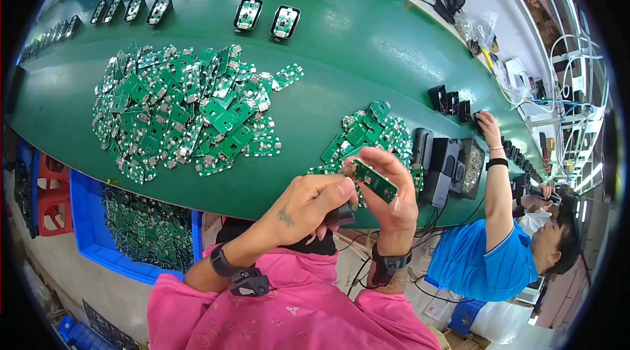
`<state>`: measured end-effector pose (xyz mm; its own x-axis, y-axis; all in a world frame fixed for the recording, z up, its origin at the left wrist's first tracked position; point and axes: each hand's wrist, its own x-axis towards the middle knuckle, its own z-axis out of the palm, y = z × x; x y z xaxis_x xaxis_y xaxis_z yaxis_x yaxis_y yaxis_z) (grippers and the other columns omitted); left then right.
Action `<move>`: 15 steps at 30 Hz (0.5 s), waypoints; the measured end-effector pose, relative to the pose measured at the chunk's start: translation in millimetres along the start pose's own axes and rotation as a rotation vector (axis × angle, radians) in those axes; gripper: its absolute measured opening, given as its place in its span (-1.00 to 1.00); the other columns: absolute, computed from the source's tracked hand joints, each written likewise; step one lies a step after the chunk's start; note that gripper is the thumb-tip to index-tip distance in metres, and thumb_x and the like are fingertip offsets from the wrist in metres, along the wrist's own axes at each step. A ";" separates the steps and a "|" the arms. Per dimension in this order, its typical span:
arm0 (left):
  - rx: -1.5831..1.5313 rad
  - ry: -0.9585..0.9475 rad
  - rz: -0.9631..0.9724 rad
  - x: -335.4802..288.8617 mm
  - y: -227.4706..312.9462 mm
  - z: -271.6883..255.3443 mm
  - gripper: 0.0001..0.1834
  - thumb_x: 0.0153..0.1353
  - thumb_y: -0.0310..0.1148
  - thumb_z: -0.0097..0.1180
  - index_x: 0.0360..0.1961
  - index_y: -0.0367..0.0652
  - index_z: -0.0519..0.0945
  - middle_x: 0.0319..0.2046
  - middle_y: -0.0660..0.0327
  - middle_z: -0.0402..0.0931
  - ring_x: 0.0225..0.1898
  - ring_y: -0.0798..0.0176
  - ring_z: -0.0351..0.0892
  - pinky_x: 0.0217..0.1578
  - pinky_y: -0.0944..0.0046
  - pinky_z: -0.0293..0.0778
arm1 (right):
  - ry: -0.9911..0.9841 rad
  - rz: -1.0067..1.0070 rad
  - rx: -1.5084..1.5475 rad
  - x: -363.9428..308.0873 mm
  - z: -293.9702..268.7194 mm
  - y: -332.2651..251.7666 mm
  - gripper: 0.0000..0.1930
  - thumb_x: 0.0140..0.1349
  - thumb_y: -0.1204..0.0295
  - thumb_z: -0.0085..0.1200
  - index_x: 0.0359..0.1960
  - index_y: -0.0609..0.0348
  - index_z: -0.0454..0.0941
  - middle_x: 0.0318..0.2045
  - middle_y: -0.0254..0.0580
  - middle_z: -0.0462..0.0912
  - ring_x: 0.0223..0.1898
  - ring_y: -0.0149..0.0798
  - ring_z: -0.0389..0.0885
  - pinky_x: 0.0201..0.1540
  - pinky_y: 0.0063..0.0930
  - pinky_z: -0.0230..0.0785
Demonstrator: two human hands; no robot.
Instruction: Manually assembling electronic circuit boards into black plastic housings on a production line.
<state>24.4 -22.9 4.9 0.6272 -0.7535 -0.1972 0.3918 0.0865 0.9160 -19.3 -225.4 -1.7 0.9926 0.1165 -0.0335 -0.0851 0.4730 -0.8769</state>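
Note:
Both of my hands meet over the front edge of the green table. My left hand is closed around a small black plastic case, mostly covered by the fingers; its thumb and index finger reach toward the board. A green circuit board sits in my right hand, between the curved fingers and the thumb side. A bit of red shows at the board's left end, too small to make out. Just behind my hands lies a small heap of circuit boards.
A big heap of circuit boards covers the table's left middle. Black cases with boards inside stand farther back. A blue bin of boards is below left. Dark boxy devices stand at right, where a person in blue reaches toward black cases.

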 end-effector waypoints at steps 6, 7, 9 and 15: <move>-0.178 0.027 0.089 -1.2 -17.6 -0.8 -0.41 0.33 0.07 0.06 0.03 -0.32 0.48 -0.47 0.18 0.55 -0.63 0.45 0.50 -0.67 0.42 0.35 | -0.090 -0.007 -0.328 -1.5 7.4 -10.1 0.06 -0.29 0.16 0.58 0.28 0.43 0.29 0.07 0.10 0.57 0.21 -0.08 0.47 0.34 -0.17 0.13; -0.211 -0.040 0.034 -3.6 -12.3 -2.2 -0.35 0.28 0.01 0.15 0.14 -0.34 0.38 -0.31 0.14 0.54 -0.54 0.43 0.53 -0.64 0.43 0.39 | -0.180 -0.068 -0.558 -1.1 5.5 -17.9 0.08 -0.32 0.19 0.59 0.29 0.41 0.28 0.07 0.09 0.58 0.21 -0.10 0.47 0.34 -0.19 0.09; -0.248 -0.110 -0.040 -2.4 -13.3 -7.6 -0.25 0.23 -0.06 0.24 0.26 -0.35 0.28 -0.14 0.11 0.52 -0.45 0.41 0.56 -0.61 0.43 0.43 | -0.373 -0.123 -0.882 4.6 2.8 -41.3 0.12 -0.24 0.23 0.57 0.38 0.32 0.17 0.06 -0.06 0.64 0.20 -0.16 0.40 0.33 -0.16 -0.02; -0.373 -0.190 -0.115 -3.1 -10.1 -8.1 -0.38 0.29 -0.37 0.15 0.33 -0.29 0.26 0.02 0.15 0.47 -0.20 0.40 0.55 -0.36 0.40 0.58 | -0.647 -0.033 -1.198 10.2 16.3 -70.5 0.04 -0.14 0.31 0.49 0.43 0.16 0.15 0.20 -0.26 0.54 0.24 -0.03 0.30 0.30 -0.14 0.09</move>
<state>24.0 -16.1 -6.6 0.4440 -0.8756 -0.1904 0.6901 0.1985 0.6960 -4.6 -243.3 67.6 0.7467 0.6619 -0.0660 0.3935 -0.5195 -0.7584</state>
